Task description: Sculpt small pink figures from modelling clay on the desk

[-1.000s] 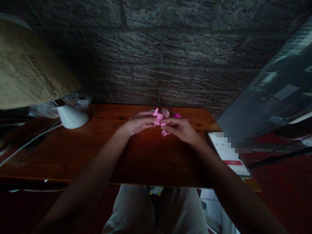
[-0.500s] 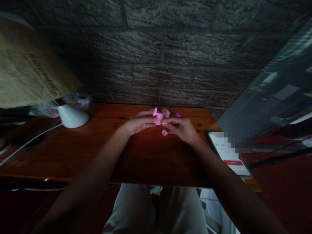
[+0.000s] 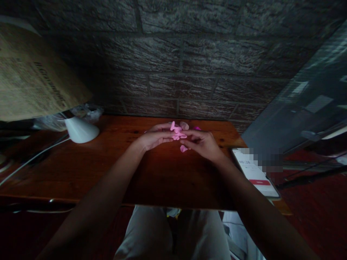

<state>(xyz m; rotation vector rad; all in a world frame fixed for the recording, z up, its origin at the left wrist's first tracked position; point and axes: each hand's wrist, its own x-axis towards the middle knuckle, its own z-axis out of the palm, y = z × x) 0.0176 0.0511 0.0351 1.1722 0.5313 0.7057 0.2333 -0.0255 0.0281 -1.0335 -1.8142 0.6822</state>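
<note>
My left hand is closed on a small pink figure, perhaps of modelling clay, with a curved lobe sticking up and a flat lobe at its right. From the right, my right hand reaches to the figure. Its index fingertip is at the flat lobe, while its thumb sits lower with a small gap between them. A pink piece lies just under the right thumb. Behind the hands are a pale pink piece and a bright magenta piece, partly hidden by my right hand.
A white lamp base with a paper-like shade stands at left, its cable crossing the wooden table. Crumpled clear plastic lies behind it. A phone rests at the right edge. A brick wall rises behind.
My right thumb has moved down and away from the index finger, so more of the figure's flat lobe shows. My left hand and the figure have hardly moved.
</note>
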